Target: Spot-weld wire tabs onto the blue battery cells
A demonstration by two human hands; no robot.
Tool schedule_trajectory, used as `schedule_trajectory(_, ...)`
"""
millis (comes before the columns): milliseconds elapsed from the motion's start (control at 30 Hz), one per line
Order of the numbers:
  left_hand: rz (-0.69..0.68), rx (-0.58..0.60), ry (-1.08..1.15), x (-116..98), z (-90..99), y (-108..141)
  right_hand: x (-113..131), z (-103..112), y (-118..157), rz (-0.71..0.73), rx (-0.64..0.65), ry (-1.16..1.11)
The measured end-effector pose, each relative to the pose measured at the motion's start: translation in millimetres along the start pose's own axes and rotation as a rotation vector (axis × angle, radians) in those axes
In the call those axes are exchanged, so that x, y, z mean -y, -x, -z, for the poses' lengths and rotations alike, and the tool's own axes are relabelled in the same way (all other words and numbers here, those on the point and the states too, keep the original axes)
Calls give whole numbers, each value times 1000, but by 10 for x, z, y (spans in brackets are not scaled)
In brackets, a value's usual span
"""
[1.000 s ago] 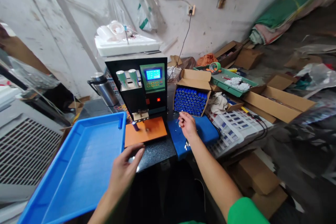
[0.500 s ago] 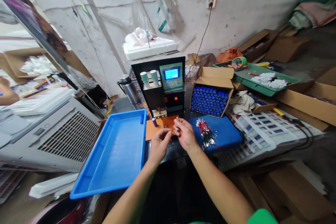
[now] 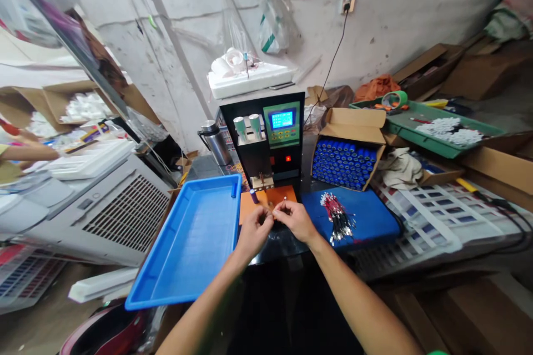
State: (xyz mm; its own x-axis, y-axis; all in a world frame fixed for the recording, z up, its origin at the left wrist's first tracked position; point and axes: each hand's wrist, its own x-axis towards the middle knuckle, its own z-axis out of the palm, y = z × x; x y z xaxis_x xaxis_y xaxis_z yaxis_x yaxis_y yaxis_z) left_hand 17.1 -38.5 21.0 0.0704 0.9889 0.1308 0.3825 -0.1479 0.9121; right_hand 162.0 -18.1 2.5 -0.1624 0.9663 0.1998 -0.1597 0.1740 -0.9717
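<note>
Okay, looks like fiddly two-handed prep.
Right hand (image 3: 295, 221) pinches a tiny white-tipped piece (image 3: 285, 198); left hand (image 3: 256, 228) pinched too, can't tell on what. Blue cell (image 3: 254, 196) stands on the orange pad (image 3: 247, 212); next move probably needs steady fingers.

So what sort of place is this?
Probably a small assembly workshop: benchtop machine with a lit screen, open carton of blue cylinders, and a bundle of red and black wires.

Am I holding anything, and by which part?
Right hand seems to pinch something small and pale-tipped; exact grip, and whether left hand holds anything, unclear.
</note>
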Motion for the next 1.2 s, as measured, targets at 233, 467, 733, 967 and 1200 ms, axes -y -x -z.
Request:
schedule_trajectory(233, -4, -317, -64, 278, 332, -340, -154, 92, -84, -32, -139, -97)
schedule_trajectory(467, -43, -94, -167, 491, 323, -675, -245, 106, -211, -51, -264, -184)
schedule_trajectory(733, -87, 30, 105, 543, 59, -632, -349, -39, -444, -58, -328, -253)
schedule_trajectory(967, -127, 23, 123, 607, 29, -616, -427, -247, -558, -104, -294, -384)
schedule_trajectory(1200, -145, 19, 119, 646, 21, -604, -477, -315, -573, -45, -351, -236)
